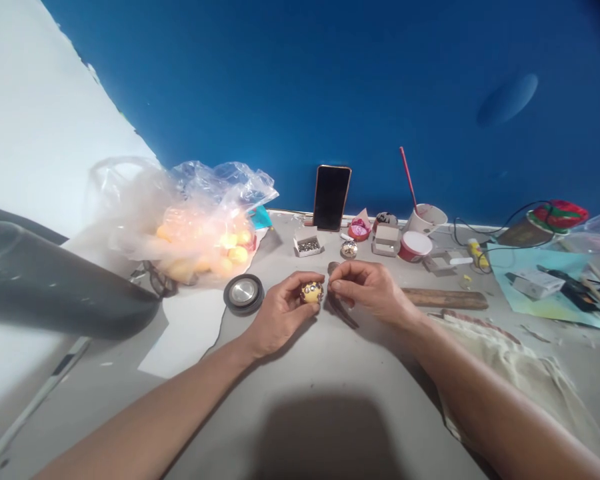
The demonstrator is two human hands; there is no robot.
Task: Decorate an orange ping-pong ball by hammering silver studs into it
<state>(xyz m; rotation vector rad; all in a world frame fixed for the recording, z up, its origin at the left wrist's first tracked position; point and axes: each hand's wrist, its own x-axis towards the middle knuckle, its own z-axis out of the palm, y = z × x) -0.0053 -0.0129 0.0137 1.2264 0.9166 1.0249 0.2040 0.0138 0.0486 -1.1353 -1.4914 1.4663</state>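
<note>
In the middle of the table my left hand grips a small yellow ball dotted with shiny studs, thumb below and fingers over the top. Just to its right, my right hand is closed in a pinch; what the fingertips hold, if anything, is too small to make out. Under and beside those fingers lies a slim dark brown tool, partly hidden by the hand. Behind the ball stands an open white box of small shiny metal pieces, with a silver-studded ball to its right.
A phone leans on the blue wall. Plastic bags with yellow balls and a round dark-rimmed lid lie left. Rightward are a paper cup, a red-and-white tub, a wooden strip and beige cloth.
</note>
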